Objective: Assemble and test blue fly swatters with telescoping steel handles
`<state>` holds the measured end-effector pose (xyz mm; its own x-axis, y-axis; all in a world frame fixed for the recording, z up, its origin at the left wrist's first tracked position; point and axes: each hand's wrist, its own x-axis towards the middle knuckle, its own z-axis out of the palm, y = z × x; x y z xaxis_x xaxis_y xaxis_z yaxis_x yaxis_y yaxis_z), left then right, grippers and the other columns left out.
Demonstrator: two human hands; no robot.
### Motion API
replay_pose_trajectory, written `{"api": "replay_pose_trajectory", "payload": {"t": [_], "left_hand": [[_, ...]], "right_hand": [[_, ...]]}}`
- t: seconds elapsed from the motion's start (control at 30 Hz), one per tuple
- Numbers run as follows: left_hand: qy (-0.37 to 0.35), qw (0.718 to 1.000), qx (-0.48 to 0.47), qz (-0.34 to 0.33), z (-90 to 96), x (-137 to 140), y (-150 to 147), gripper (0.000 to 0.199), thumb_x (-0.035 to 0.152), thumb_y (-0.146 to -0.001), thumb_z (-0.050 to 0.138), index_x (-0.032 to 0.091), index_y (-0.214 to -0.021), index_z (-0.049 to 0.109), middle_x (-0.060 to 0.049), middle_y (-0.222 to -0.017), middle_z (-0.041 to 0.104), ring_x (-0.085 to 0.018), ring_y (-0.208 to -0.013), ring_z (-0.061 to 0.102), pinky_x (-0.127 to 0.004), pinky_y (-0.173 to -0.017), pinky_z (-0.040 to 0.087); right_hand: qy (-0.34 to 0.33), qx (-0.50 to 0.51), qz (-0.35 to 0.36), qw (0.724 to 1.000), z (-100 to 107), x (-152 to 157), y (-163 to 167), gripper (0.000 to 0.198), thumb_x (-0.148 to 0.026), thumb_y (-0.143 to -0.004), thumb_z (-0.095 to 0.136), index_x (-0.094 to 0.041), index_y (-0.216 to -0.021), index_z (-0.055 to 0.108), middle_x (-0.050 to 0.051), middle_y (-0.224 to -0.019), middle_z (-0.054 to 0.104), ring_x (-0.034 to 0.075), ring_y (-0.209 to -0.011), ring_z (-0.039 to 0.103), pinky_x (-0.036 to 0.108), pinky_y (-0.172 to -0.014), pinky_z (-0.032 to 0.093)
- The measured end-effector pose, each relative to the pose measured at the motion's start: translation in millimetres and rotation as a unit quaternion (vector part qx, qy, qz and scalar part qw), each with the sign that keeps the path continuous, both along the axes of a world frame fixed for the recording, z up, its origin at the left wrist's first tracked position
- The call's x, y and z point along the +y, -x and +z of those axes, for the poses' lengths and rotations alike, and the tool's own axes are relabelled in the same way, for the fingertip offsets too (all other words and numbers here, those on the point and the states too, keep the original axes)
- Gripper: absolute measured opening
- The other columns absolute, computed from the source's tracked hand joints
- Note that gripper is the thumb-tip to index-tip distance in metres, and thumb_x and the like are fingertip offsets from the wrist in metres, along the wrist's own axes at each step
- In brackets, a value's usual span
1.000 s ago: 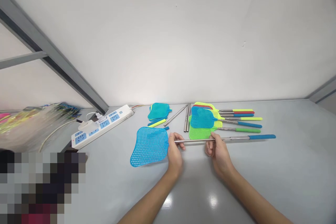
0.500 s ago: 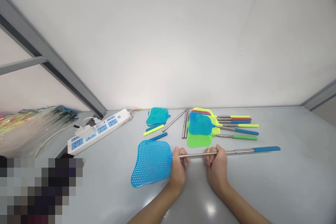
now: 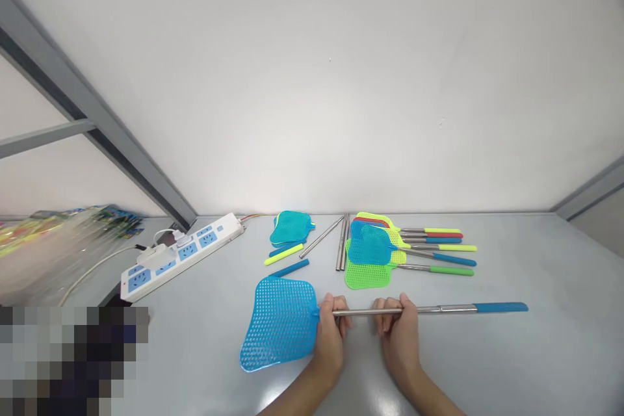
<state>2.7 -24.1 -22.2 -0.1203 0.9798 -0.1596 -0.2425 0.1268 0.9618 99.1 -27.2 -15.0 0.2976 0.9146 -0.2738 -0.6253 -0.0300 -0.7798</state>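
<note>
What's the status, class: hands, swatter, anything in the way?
Left hand gripping blue swatter beside its mesh head. Right hand gripping rod farther along. Other swatters lie beyond, apart.

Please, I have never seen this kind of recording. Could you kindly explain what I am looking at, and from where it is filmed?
There is no machine here: a person is working bare-handed. One camera, worn on this person's head, films forward and down. The left hand and right hand hold one blue fly swatter: the left grips its metal rod close to the net, the right farther along, towards the blue handle. Beyond, on the grey table, lie a pile of coloured swatters, loose metal tubes, loose swatter heads and loose coloured grips. To the left is a white power strip.
</note>
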Motion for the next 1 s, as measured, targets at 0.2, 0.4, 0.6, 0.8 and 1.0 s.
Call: {"api": "replay_pose_trajectory", "payload": {"t": [0.2, 0.4, 0.6, 0.8, 1.0], "left_hand": [[0.012, 0.998, -0.048, 0.032, 1.9, 7.6, -1.2, 0.048, 0.037, -0.08, 0.031, 0.019, -0.036, 0.033, 0.002, -0.036, 0.03, -0.01, -0.04, 0.028, -0.025, -0.047, 0.023], [0.036, 0.987, -0.117, 0.108, 5.5, 15.5, 0.9, 0.046, 0.034, -0.079, 0.034, 0.019, -0.036, 0.029, 0.003, -0.035, 0.027, -0.009, -0.038, 0.025, -0.023, -0.043, 0.024], [0.031, 0.983, -0.137, 0.121, 7.5, 17.8, 1.7, 0.045, 0.037, -0.078, 0.036, 0.02, -0.038, 0.026, 0.004, -0.036, 0.025, -0.008, -0.037, 0.024, -0.022, -0.043, 0.025], [0.039, 0.998, -0.049, 0.018, 7.3, 21.4, 4.6, 0.049, 0.045, -0.077, 0.035, 0.017, -0.037, 0.035, 0.004, -0.034, 0.027, -0.007, -0.035, 0.025, -0.021, -0.041, 0.021], [0.065, 0.974, 0.022, -0.214, 10.3, 26.6, 15.2, 0.053, 0.052, -0.074, 0.037, 0.015, -0.038, 0.048, 0.002, -0.03, 0.031, -0.006, -0.029, 0.024, -0.023, -0.036, 0.011]], "right_hand": [[-0.016, -0.031, 0.047, 0.998, -1.5, 4.5, -2.7, 0.049, -0.038, -0.081, 0.033, -0.019, -0.036, 0.041, 0.0, -0.037, 0.037, 0.012, -0.041, 0.036, 0.027, -0.046, 0.029], [-0.016, -0.025, 0.0, 1.0, 0.1, 13.4, -12.6, 0.04, -0.033, -0.078, 0.044, -0.018, -0.041, 0.039, -0.002, -0.041, 0.037, 0.011, -0.042, 0.035, 0.026, -0.046, 0.03], [-0.051, -0.025, -0.08, 0.995, -0.1, 22.6, -26.8, 0.044, -0.03, -0.079, 0.044, -0.019, -0.041, 0.025, -0.005, -0.037, 0.023, 0.009, -0.038, 0.026, 0.025, -0.041, 0.024], [-0.044, -0.018, -0.118, 0.992, -0.5, 29.4, -34.1, 0.043, -0.03, -0.078, 0.043, -0.019, -0.045, 0.018, -0.007, -0.038, 0.018, 0.008, -0.037, 0.023, 0.025, -0.039, 0.021], [-0.059, -0.001, -0.158, 0.986, -1.5, 29.6, -36.4, 0.038, -0.027, -0.078, 0.038, -0.018, -0.048, 0.014, -0.007, -0.038, 0.018, 0.008, -0.036, 0.023, 0.026, -0.04, 0.021]]}}
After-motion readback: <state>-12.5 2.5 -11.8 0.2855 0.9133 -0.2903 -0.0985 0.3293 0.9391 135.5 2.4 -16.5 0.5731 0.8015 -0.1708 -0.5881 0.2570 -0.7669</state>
